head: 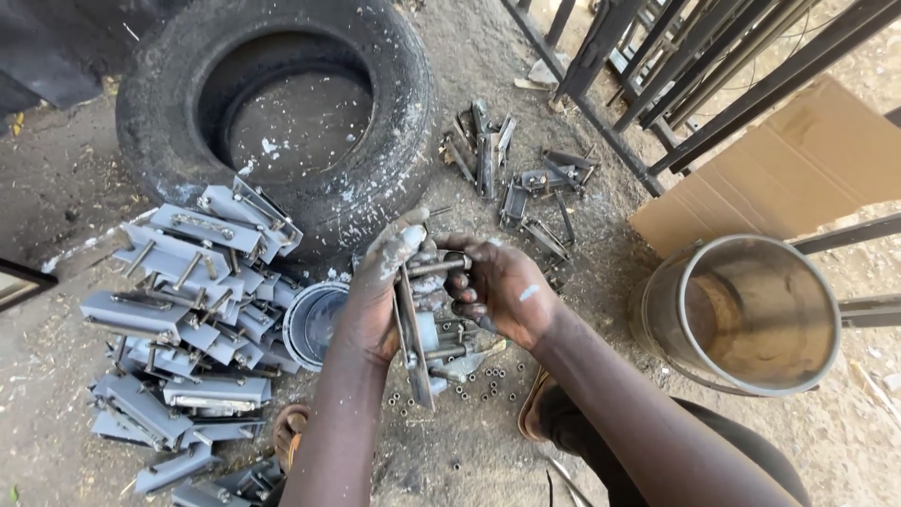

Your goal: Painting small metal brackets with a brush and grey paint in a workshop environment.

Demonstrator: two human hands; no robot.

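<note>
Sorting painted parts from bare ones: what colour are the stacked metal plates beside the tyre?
Light grey-blue, the stacked metal plates show best in the head view.

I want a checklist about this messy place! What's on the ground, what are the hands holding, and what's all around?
Surface: bare dirt ground, dusty, with scattered debris.
Job's things: a metal bolt latch held upright between both hands; small metal sleeves lie loose on the ground under it.
Clutter: a heap of grey painted latches on the left; unpainted latches further off; a small paint tin.
Grippers: left hand grips the plate; right hand holds the bolt end.
Cables: nothing seen.
Surroundings: old tyre, metal bucket, cardboard, dark metal bars.
</note>
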